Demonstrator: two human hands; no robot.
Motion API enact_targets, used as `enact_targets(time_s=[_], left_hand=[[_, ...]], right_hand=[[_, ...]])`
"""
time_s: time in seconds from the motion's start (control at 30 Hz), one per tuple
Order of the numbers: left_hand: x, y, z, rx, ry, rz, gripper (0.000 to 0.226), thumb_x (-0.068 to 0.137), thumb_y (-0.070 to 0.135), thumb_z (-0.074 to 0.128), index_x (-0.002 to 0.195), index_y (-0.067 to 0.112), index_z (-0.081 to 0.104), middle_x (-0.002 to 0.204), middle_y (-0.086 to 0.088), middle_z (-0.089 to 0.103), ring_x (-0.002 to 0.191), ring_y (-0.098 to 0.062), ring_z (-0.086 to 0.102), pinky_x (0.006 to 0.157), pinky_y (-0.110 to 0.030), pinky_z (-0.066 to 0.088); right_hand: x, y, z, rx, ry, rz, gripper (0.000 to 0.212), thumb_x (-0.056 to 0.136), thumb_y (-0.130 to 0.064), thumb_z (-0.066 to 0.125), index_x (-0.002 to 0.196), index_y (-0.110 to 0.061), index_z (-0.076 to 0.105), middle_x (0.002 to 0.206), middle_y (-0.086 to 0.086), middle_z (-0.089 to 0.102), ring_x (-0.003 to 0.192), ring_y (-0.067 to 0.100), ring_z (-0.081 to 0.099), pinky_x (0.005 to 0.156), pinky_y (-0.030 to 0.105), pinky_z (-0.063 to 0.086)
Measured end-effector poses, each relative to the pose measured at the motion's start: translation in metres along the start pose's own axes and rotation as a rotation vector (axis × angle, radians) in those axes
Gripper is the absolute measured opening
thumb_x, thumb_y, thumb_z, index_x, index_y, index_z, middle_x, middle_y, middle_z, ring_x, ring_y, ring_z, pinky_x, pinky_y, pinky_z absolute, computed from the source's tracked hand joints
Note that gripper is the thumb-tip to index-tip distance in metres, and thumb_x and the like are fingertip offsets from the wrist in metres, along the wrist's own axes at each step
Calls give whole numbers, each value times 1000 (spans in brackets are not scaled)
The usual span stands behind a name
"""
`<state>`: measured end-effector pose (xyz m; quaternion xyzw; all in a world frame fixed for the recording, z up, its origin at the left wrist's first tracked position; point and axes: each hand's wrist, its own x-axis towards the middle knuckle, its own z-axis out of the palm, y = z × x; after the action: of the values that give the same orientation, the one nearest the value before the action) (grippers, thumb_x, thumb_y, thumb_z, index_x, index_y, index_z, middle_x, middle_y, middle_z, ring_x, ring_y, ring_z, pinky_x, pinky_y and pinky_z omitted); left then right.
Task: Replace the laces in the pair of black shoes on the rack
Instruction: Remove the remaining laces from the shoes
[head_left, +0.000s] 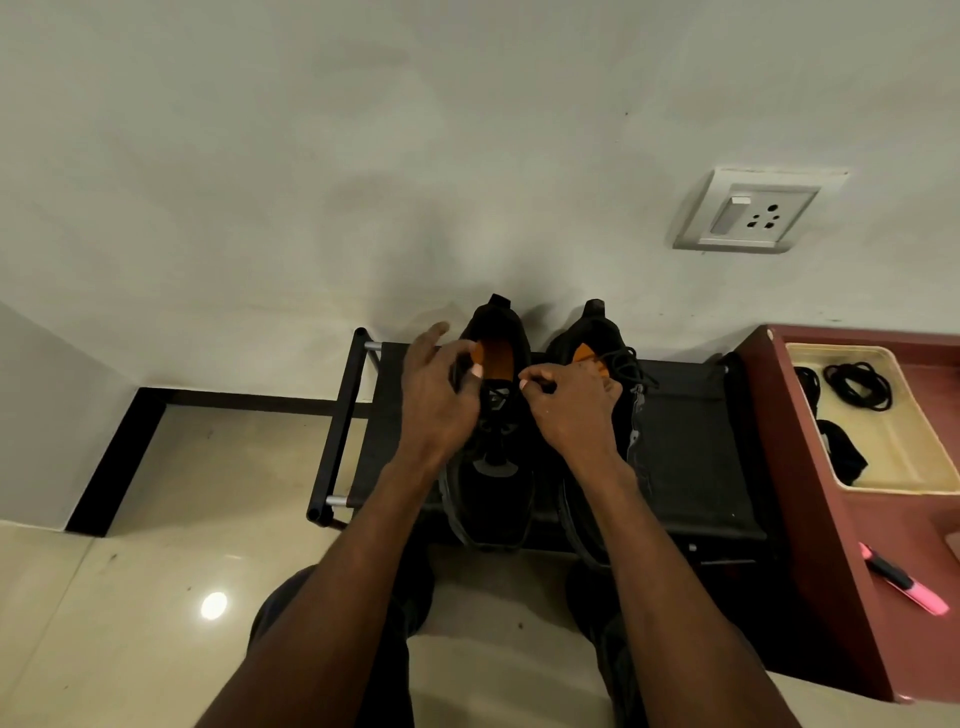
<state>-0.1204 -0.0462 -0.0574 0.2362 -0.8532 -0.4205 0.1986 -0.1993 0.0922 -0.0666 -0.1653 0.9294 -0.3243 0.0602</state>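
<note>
Two black shoes with orange insoles stand side by side on a low black rack, heels toward the wall. My left hand is at the collar of the left shoe, thumb at the tongue and fingers spread. My right hand is curled between the two shoes, fingertips pinching at the left shoe's top eyelets; the lace there is too dark to make out. The right shoe still shows black laces bunched near its collar, partly behind my right hand.
A maroon table stands right of the rack, holding a cream tray with coiled black laces and a pink marker. A wall socket is above. My legs are on the glossy tiled floor below.
</note>
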Motion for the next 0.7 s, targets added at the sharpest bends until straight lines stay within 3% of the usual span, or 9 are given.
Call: enact_targets(time_s=[0.1, 0.2, 0.27, 0.33, 0.4, 0.47, 0.5, 0.57, 0.7], left_hand=[[-2, -11, 13, 313, -239, 177, 27, 92, 22, 66, 118, 21, 71, 163, -3, 23, 151, -23, 3, 123, -40, 5], [-2, -18, 17, 320, -254, 238, 19, 94, 19, 65, 108, 14, 76, 158, -7, 35, 149, -24, 12, 122, -38, 13], [-2, -9, 14, 101, -121, 150, 12, 94, 14, 65, 99, 11, 75, 148, 0, 42, 140, -15, 26, 113, -22, 26], [0, -1, 9, -140, 123, -96, 7, 97, 13, 61, 96, 14, 68, 137, 5, 45, 121, -8, 44, 95, -8, 38], [6, -2, 3, -345, 387, -352, 6, 99, 12, 57, 99, 11, 63, 126, -6, 54, 99, -9, 55, 78, -9, 47], [10, -7, -3, -473, 551, -507, 14, 99, 8, 55, 109, 4, 65, 120, -16, 59, 94, -16, 61, 65, -8, 48], [10, -8, -6, -480, 596, -522, 18, 98, 5, 54, 113, 4, 64, 121, -17, 58, 101, -20, 62, 67, -7, 48], [9, -7, -11, -398, 588, -407, 24, 97, 1, 54, 118, 9, 61, 133, -11, 50, 122, -21, 54, 88, -10, 48], [6, -3, 2, -33, 125, -36, 26, 93, 11, 63, 118, 19, 67, 155, 0, 29, 146, -20, 22, 119, -38, 30]], right_hand=[[1, -1, 1, -9, 5, -6, 17, 93, -37, 60, 101, -37, 74, 91, -5, 67, 111, 19, 54, 100, 44, 22], [2, -1, 1, -26, 6, -2, 17, 93, -37, 59, 101, -37, 74, 95, -5, 68, 112, 19, 54, 100, 45, 22], [2, -1, -1, -25, 9, 5, 17, 92, -36, 59, 99, -36, 75, 94, -4, 68, 111, 20, 54, 101, 47, 24], [1, -1, -3, -17, 13, 17, 16, 91, -35, 60, 97, -36, 75, 93, -4, 67, 110, 20, 54, 102, 47, 24], [1, -2, -3, -9, 16, 23, 15, 92, -34, 61, 96, -35, 75, 96, -4, 67, 110, 19, 53, 104, 46, 22], [1, -2, -2, -6, 19, 17, 16, 92, -35, 60, 97, -35, 75, 95, -4, 67, 110, 19, 53, 103, 45, 21], [1, -2, -2, -8, 19, 14, 16, 92, -35, 60, 97, -35, 75, 95, -4, 67, 110, 19, 54, 103, 45, 21], [0, -3, -1, -10, 17, 13, 16, 92, -35, 59, 97, -35, 75, 95, -4, 66, 110, 19, 53, 102, 45, 22], [1, -2, -1, -18, 15, 3, 17, 92, -35, 60, 100, -34, 74, 95, -5, 67, 111, 19, 53, 103, 46, 23]])
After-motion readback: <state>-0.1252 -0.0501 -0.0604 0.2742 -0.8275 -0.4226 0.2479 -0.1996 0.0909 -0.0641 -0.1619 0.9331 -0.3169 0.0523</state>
